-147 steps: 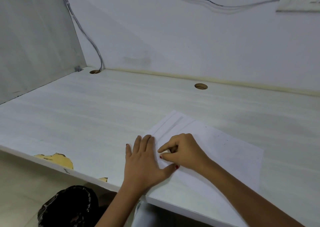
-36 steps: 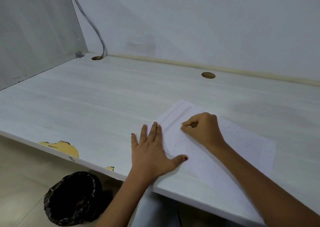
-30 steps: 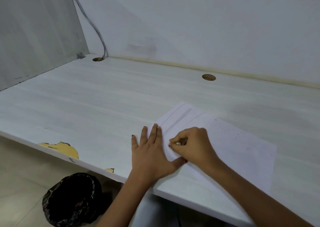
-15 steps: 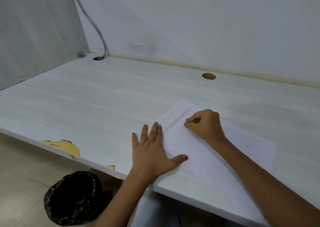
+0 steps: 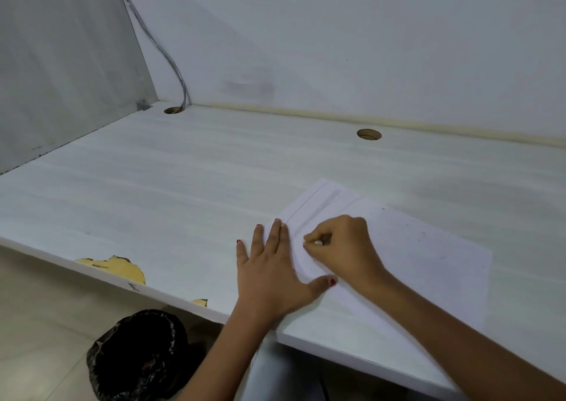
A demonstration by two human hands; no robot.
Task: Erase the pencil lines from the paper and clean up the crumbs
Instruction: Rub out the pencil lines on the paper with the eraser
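**Pale desk, a page half cleared**

A whitewashed desk [image 5: 171,186] fills a corner booth, two cable holes along its back edge and a cord [image 5: 162,48] dropping into the one at 11 o'clock. The paper [image 5: 428,262] lies flat near the front edge at about 4 o'clock. The left hand [image 5: 269,272] rests open, fingers spread, pinning the sheet's left margin. The right hand [image 5: 343,247] is pinched shut on a small pale eraser [image 5: 318,243], its tip on the page just beside the left fingers. Faint pencil lines [image 5: 318,204] run up toward the far corner; dark crumbs [image 5: 407,226] speckle the sheet toward 3 o'clock. The rubbing looks unfinished. Short strokes away from the pinning hand should keep the page from buckling. A black-lined bin [image 5: 137,354] on the floor at 7 o'clock seems the likely place for the crumbs.
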